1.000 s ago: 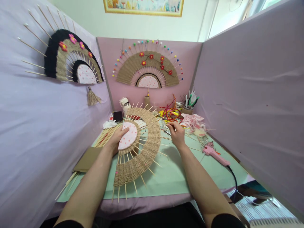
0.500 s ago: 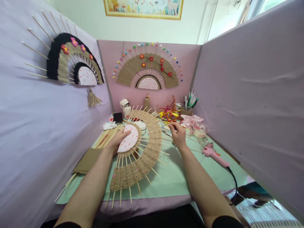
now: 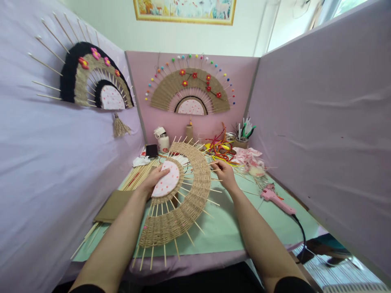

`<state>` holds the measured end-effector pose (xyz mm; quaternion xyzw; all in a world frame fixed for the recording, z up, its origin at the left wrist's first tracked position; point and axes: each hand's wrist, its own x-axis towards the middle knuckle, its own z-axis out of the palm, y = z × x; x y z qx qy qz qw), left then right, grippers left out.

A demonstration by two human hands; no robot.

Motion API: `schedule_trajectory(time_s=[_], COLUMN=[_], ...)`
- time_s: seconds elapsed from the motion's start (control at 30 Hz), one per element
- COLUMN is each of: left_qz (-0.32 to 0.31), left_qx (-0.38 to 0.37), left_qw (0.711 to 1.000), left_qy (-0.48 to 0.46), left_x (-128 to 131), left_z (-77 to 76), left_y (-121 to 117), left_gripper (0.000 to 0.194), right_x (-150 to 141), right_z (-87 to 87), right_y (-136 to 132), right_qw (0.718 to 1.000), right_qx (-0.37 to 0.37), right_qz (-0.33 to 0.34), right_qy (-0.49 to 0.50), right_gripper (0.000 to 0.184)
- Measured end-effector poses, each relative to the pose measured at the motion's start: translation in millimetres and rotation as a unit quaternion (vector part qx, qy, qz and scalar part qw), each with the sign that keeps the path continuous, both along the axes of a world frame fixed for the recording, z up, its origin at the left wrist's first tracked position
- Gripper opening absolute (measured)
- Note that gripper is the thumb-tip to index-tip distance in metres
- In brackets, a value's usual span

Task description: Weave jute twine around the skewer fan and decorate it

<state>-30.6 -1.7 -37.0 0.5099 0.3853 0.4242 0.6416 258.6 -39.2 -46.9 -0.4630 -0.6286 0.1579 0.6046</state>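
A half-round woven fan (image 3: 200, 183) of tan cord stands tilted above the table, its thin sticks radiating past the outer band. My left hand (image 3: 152, 179) grips it at the dotted white-and-pink half-disc (image 3: 166, 179), thumb on the front face and the other fingers hidden behind. At the fan's right edge, my right hand (image 3: 224, 173) is closed in a pinch around the end of one stick. Whether anything small is also between those fingertips cannot be made out.
A pink glue gun (image 3: 277, 200) lies at the right, cord over the edge. Loose sticks (image 3: 136, 179) and a folded olive-brown piece (image 3: 113, 206) lie left. Behind are a white bottle (image 3: 163, 140), colourful pipe cleaners (image 3: 221, 148) and a tool pot (image 3: 241, 143). Finished fans (image 3: 195, 87) hang on the partitions.
My right hand has moved slightly left, from just beyond the sticks to a stick end. The fan has turned a little and shifted slightly right in my left hand.
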Motion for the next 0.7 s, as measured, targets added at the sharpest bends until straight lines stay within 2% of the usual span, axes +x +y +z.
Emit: schedule_trajectory(time_s=[0.7], left_qz=[-0.008], left_qx=[-0.008], left_qw=[1.0], left_qy=[0.012], left_x=[3], left_z=[11.1], left_y=[-10], left_gripper=[0.031], right_x=[9], right_z=[5.4], right_y=[-2], right_qw=[0.993], right_qx=[0.065], right_qz=[-0.1], right_qy=[0.007], right_gripper=[0.023])
